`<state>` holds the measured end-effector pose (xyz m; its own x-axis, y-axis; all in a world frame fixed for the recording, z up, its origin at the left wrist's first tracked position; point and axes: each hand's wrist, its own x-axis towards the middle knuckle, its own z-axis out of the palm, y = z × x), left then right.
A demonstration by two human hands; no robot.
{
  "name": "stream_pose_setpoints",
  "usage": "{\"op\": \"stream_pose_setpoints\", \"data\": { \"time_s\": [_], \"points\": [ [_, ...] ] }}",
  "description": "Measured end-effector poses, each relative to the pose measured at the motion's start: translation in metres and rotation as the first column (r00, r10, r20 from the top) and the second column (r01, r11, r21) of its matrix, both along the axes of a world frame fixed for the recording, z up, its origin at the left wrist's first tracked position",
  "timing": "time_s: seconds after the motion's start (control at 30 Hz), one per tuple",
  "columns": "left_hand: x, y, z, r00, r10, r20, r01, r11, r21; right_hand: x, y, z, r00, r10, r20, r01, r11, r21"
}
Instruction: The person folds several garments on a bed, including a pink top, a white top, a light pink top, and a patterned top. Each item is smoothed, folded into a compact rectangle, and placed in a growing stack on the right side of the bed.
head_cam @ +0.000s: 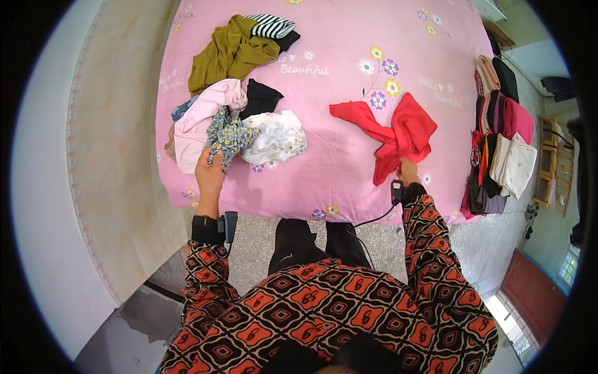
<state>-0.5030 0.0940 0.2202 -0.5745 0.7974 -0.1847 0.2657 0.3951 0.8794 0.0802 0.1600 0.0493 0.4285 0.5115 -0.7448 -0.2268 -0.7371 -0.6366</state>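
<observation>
My left hand (209,173) grips a blue-and-yellow patterned cloth (229,133) at the left side of the bed. Under and around that cloth lie a pale pink garment (198,124), a black cloth (261,98) and a white floral cloth (280,135). Toward the right, my right hand (408,171) holds the near end of a crumpled red cloth (406,126), which spreads over the pink bedsheet (322,182). Its fingertips are partly hidden by the red fabric.
An olive garment (229,56) and a black-and-white striped cloth (271,25) are heaped at the far left. Stacks of folded clothes (502,131) line the bed's right edge. A wall (126,117) runs along the left. A cable (373,219) hangs from my right wrist.
</observation>
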Motion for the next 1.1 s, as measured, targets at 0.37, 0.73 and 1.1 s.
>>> {"op": "stream_pose_setpoints", "data": {
  "time_s": [0.37, 0.73, 1.1],
  "points": [
    [-0.002, -0.05, 0.139, 0.973, 0.127, 0.194, -0.185, 0.927, 0.325, -0.235, 0.17, 0.289, 0.826, 0.539, -0.164, -0.271, 0.636, 0.723],
    [0.11, -0.08, 0.196, 0.865, -0.123, 0.486, -0.111, 0.899, 0.424, -0.314, -0.031, 0.315, -0.196, 0.717, 0.669, -0.663, -0.6, 0.448],
    [0.212, -0.103, 0.231, 0.657, -0.46, 0.597, 0.091, 0.835, 0.543, -0.21, -0.096, 0.375, 0.089, 0.97, 0.226, -0.763, -0.079, 0.642]
  ]
}}
